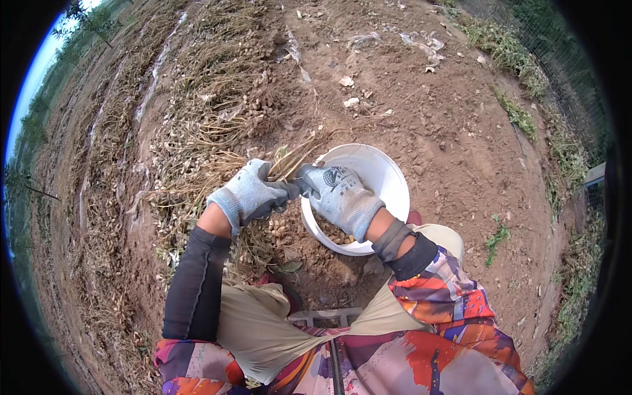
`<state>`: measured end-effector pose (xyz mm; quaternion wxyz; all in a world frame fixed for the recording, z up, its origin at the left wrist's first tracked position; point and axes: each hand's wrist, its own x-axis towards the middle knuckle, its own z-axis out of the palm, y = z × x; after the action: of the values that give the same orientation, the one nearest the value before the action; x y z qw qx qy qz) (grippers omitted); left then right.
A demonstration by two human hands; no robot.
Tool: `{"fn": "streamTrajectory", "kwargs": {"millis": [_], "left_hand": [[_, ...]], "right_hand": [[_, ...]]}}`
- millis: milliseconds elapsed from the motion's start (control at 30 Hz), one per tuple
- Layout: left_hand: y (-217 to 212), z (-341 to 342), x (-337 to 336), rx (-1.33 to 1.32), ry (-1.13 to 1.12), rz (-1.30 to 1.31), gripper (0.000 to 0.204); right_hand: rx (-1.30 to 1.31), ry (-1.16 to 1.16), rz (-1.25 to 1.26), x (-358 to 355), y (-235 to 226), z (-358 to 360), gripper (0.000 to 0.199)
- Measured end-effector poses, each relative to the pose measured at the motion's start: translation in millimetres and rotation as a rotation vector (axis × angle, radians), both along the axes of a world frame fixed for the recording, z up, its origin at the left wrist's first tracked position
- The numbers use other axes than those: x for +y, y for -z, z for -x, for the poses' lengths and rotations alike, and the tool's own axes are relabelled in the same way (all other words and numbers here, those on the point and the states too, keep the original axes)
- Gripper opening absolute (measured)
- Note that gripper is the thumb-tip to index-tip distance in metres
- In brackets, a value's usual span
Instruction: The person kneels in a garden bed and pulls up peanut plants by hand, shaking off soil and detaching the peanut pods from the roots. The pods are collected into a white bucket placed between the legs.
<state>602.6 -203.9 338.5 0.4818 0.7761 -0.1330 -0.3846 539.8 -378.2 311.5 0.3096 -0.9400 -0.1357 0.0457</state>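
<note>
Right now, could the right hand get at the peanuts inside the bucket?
Probably yes: the right hand is over the bucket, whose open top leaves the peanuts accessible. It sits up near the stems, so it would likely need to dip down.

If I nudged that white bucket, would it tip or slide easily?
The white bucket looks like thin plastic, so it is probably light. Only some pods show low inside, so it might tip fairly easily, though the right hand hides part of it. The rough, crumbly soil would likely keep it from sliding smoothly.
</note>
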Motion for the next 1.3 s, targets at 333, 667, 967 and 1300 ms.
{"fn": "streamTrajectory", "kwargs": {"millis": [333,667,967,1300], "left_hand": [[-12.5,2.8,-1.4,-0.106,-0.037,0.089,0.012],[4.5,12.5,-26.5,-0.061,-0.249,0.159,0.020],[-11.0,7.4,-23.1,-0.370,-0.107,0.043,0.014],[-35.8,27.8,17.4,-1.142,0.075,-0.339,0.030]], "right_hand": [[0.599,0.070,-1.074,-13.4,11.6,8.6,0.015],[0.387,0.274,-0.745,-19.3,12.0,-3.7,0.019],[0.010,0.396,-0.528,-23.6,101.1,-39.2,0.023],[0.168,0.449,-0.367,-90.6,66.4,-6.5,0.033]]}}
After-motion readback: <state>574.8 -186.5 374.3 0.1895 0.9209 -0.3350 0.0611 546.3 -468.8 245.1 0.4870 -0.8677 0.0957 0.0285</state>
